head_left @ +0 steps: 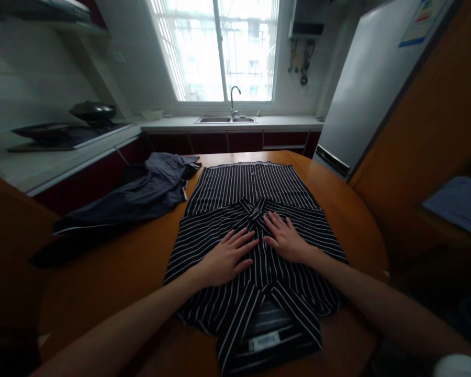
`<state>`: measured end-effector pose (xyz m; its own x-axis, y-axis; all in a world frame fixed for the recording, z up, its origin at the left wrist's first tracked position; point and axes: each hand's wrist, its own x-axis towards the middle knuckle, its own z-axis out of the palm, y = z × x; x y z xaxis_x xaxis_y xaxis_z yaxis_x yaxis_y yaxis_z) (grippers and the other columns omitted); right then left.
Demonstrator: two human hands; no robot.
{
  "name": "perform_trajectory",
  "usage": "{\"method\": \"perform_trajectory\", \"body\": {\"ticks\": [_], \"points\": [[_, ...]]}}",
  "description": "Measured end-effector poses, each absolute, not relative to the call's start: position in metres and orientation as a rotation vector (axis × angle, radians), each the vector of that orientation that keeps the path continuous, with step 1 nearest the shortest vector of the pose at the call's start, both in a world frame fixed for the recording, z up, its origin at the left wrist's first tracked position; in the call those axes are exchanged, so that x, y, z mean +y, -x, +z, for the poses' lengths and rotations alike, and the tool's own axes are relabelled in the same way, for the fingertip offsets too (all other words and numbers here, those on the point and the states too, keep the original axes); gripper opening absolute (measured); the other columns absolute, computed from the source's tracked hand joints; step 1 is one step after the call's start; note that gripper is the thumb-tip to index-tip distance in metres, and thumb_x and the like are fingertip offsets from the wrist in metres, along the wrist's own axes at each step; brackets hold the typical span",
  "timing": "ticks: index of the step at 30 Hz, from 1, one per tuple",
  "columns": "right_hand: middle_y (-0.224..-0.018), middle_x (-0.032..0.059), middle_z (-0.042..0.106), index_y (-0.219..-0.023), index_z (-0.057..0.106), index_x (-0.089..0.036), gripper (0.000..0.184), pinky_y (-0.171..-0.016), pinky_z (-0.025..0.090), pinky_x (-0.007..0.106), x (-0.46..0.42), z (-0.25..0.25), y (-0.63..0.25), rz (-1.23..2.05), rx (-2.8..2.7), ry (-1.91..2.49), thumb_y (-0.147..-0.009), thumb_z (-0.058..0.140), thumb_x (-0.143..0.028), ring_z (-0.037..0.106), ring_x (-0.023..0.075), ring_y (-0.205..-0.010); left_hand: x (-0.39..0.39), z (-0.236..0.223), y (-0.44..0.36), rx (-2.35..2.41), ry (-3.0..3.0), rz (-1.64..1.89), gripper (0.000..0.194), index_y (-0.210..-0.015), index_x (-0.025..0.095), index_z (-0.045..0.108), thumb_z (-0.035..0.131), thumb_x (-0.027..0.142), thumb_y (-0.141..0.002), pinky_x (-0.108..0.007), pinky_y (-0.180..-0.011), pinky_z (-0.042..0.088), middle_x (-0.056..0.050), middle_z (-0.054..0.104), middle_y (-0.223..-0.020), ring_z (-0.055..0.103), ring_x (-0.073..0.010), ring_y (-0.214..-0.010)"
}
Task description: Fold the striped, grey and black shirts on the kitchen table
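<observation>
A black shirt with white stripes (pixel 215 225) lies spread out on the wooden table, its collar and white label (pixel 264 341) toward me and its hem toward the window. Near its middle the fabric is gathered into a crossed knot or tie (pixel 256 210). My left hand (pixel 230 257) rests flat on the shirt left of the centre line, fingers spread. To the right, my right hand (pixel 286 239) also lies flat on the cloth, just below the knot, with fingers apart. Neither hand grips anything.
A dark grey garment (pixel 141 191) lies crumpled on the left of the round table (pixel 349 222). Beyond are a sink (pixel 215 120) under the window, a stove with pans (pixel 92 111) at left, and a fridge (pixel 361 89) at right.
</observation>
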<state>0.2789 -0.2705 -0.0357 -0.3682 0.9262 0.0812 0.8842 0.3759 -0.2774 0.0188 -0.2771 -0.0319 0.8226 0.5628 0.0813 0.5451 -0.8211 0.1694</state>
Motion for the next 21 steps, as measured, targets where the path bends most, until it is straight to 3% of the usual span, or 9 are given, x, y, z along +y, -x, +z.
{"method": "perform_trajectory", "body": {"ticks": [10, 15, 21], "points": [[-0.166, 0.0136, 0.016, -0.158, 0.031, -0.018, 0.065, -0.12, 0.013, 0.062, -0.276, -0.053, -0.278, 0.115, -2.429, 1.587, -0.104, 0.028, -0.054, 0.008, 0.0284, -0.155, -0.279, -0.033, -0.019, 0.886, -2.859, 0.181, 0.058, -0.159, 0.036, 0.023, 0.037, 0.053, -0.105, -0.052, -0.124, 0.014, -0.001, 0.022, -0.167, 0.015, -0.0256, -0.154], [-0.166, 0.0106, 0.019, -0.159, 0.028, -0.02, 0.063, -0.121, 0.008, 0.061, -0.282, -0.048, -0.272, 0.104, -2.458, 1.462, -0.104, 0.029, -0.052, 0.008, 0.0261, -0.155, -0.281, -0.032, -0.02, 0.879, -2.857, 0.162, 0.057, -0.159, 0.034, 0.024, 0.034, 0.053, -0.105, -0.052, -0.124, 0.014, -0.002, 0.018, -0.167, 0.013, -0.0262, -0.154], [-0.165, 0.0139, 0.019, -0.159, 0.024, -0.015, 0.071, -0.122, 0.009, 0.059, -0.286, -0.05, -0.269, 0.236, -2.605, 1.373, -0.103, 0.03, -0.057, 0.011, 0.0267, -0.154, -0.279, -0.035, -0.019, 0.882, -2.854, 0.168, 0.057, -0.158, 0.031, 0.029, 0.036, 0.052, -0.105, -0.05, -0.124, 0.012, -0.003, 0.02, -0.167, 0.013, -0.0251, -0.154]]}}
